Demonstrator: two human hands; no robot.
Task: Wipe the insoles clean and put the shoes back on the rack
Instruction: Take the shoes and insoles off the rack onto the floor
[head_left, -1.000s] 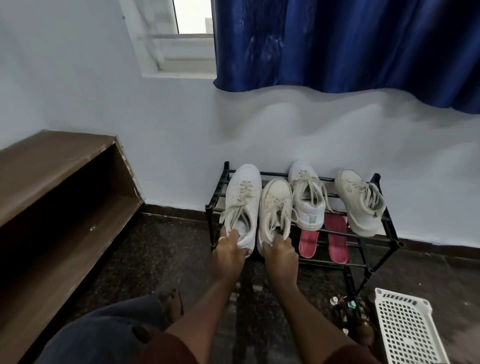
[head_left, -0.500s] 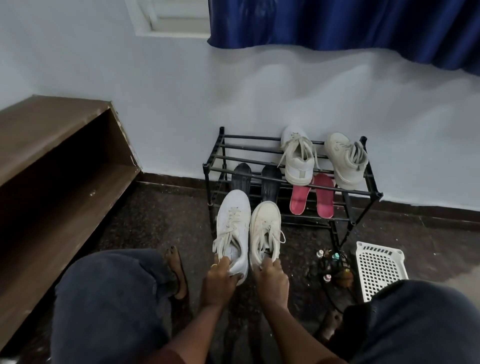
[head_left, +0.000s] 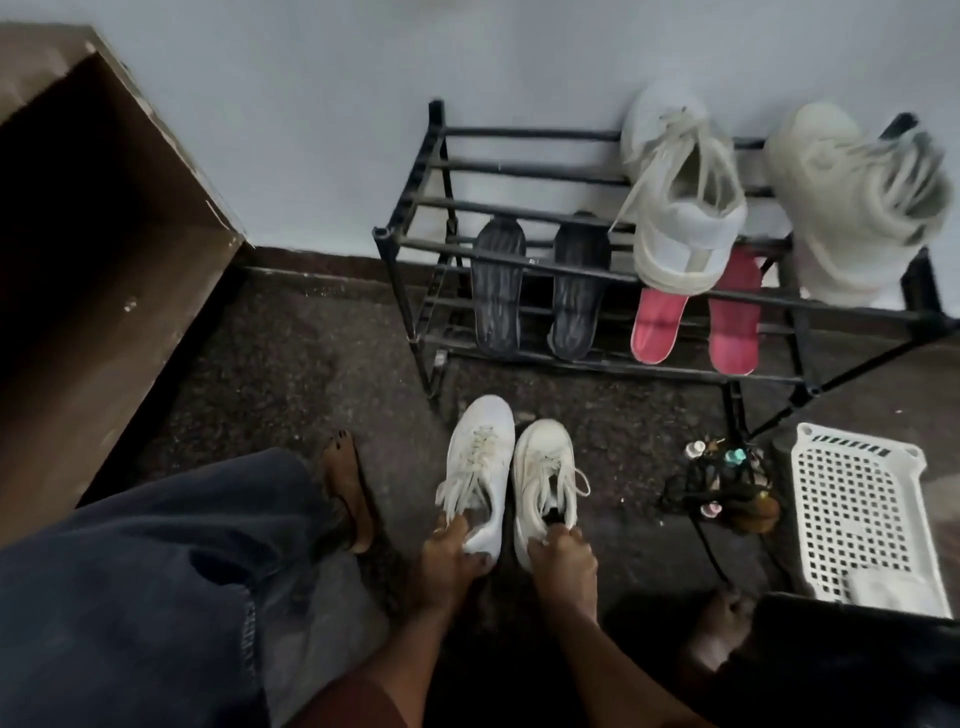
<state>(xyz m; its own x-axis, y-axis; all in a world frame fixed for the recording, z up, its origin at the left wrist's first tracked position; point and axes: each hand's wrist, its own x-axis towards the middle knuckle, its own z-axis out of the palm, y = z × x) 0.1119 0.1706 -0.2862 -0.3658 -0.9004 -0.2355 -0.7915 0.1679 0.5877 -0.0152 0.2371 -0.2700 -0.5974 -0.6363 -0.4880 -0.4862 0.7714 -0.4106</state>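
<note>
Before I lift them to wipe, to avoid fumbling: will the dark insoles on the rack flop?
Probably light and bendy: the dark insoles look thin. They bridge the rack's bars without sagging, so likely somewhat stiff. Pushed, one might slip between bars.

Home, entry or room corner: black metal shoe rack (head_left: 519, 249) against painted wall at upper centre, sneakers (head_left: 685, 208) and loose insoles (head_left: 497, 291) on it, dark speckled stone floor (head_left: 291, 364), wooden shelf unit (head_left: 104, 234) at left, white plastic basket (head_left: 862, 514) lower right.

The head view looks steeply down, close over the floor (head_left: 291, 364), toward the wall-side rack (head_left: 415, 244).
</note>
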